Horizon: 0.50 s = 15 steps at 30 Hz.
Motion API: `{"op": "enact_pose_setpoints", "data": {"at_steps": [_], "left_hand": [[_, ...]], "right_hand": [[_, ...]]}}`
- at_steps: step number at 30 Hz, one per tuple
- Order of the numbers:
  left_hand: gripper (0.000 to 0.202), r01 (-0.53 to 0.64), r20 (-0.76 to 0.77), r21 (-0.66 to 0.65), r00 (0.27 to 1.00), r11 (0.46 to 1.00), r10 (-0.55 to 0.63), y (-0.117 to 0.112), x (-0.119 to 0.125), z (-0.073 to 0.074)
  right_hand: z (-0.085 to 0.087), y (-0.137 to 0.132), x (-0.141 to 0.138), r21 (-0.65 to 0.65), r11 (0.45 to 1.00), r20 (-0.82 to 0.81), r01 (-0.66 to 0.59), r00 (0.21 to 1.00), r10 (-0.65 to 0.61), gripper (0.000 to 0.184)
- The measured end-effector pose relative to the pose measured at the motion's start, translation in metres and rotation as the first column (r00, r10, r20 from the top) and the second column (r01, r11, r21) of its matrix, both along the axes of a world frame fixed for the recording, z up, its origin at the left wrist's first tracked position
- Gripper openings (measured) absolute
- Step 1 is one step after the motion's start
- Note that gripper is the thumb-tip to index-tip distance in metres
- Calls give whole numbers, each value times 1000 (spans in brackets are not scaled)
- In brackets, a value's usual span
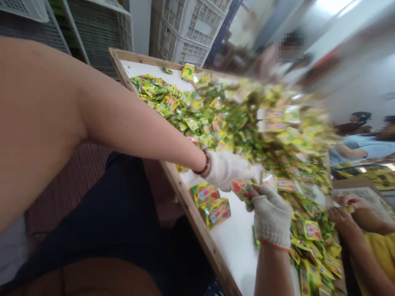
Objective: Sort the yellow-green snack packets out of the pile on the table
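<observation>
A large heap of small yellow-green foil sachets (212,119) covers the white board, spreading to the far side. My left hand (226,170), in a white knit glove with a dark beaded bracelet at the wrist, lies at the heap's near edge. My right hand (271,218), also gloved, pinches a red-and-yellow printed sachet (241,190) between its fingers, close below my left fingertips. Two sachets (212,204) lie apart on the bare white surface (236,242), just left of my right hand.
A wooden frame edge (191,209) runs along the board's near side, by my lap. A co-worker's bare hands (347,209), with a yellow sleeve, work at the right. Another person in blue (354,148) sits beyond. White plastic crates (188,33) are stacked behind the board.
</observation>
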<state>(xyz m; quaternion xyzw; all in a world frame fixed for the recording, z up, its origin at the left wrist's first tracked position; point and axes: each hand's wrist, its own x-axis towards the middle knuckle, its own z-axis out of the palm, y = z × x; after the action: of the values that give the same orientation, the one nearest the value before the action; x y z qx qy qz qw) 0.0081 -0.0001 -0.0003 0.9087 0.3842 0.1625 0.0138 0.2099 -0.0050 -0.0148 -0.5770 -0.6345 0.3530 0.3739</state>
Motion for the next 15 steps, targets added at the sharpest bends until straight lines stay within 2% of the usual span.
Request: {"op": "enact_pose_setpoints", "data": {"at_steps": [3, 8, 10, 13, 15], "left_hand": [[59, -108, 44, -52, 993, 993, 110, 0, 6, 3], [51, -157, -4, -35, 988, 987, 157, 0, 5, 7], [52, -135, 48, -31, 989, 990, 136, -1, 7, 6], [47, -44, 143, -13, 989, 999, 45, -1, 15, 5], [44, -25, 181, -108, 983, 994, 44, 2, 20, 4]], "right_hand": [[2, 0, -3, 47, 997, -65, 53, 997, -50, 37], [8, -13, -5, -85, 995, -287, 43, 956, -66, 44], [8, -19, -9, -149, 989, -324, -26, 946, -24, 41], [6, -20, -14, -219, 965, -300, -143, 951, 73, 38], [5, -17, -13, -240, 957, -234, -160, 967, 103, 36]]}}
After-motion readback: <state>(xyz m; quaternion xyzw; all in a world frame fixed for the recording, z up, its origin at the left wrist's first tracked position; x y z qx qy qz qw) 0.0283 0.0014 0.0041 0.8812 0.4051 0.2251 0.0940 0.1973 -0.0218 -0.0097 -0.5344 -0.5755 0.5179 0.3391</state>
